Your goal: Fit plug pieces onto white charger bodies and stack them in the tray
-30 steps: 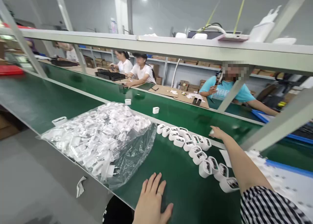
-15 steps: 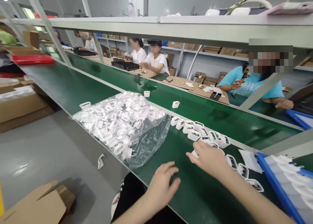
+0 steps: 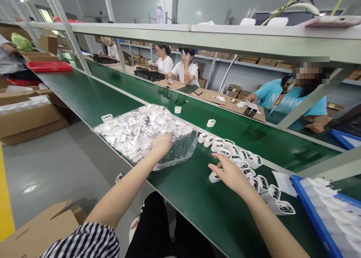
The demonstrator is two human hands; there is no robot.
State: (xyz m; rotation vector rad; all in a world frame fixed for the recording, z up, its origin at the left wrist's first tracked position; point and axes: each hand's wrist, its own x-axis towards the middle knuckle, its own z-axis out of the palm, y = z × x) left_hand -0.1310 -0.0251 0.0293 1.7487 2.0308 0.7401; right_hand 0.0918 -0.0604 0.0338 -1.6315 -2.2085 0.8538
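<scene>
My left hand [image 3: 163,143] reaches onto the clear plastic bag [image 3: 183,149] heaped with small white plastic plug parts [image 3: 135,124]; its fingers are turned away and cannot be made out. My right hand [image 3: 229,171] is open, thumb and forefinger apart, just over a white charger housing [image 3: 214,177] that stands apart from the others. Beyond and beside that hand, several white oval housings [image 3: 225,153] stand in rows, open end up, with dark and green inner parts showing. More stand near my right forearm, among them a housing [image 3: 284,208] at the near end.
A blue tray [image 3: 313,216] with white parts stands at the right, a white sheet [image 3: 284,183] beside it. Single housings sit on the green belt [image 3: 191,113]. A metal shelf beam [image 3: 180,32] crosses above. Co-workers sit opposite. Cardboard boxes [image 3: 31,124] stand at the left.
My left hand has moved forward and left from the table's near edge onto the bag. My right hand has drawn slightly back, and a housing now stands by its fingertips.
</scene>
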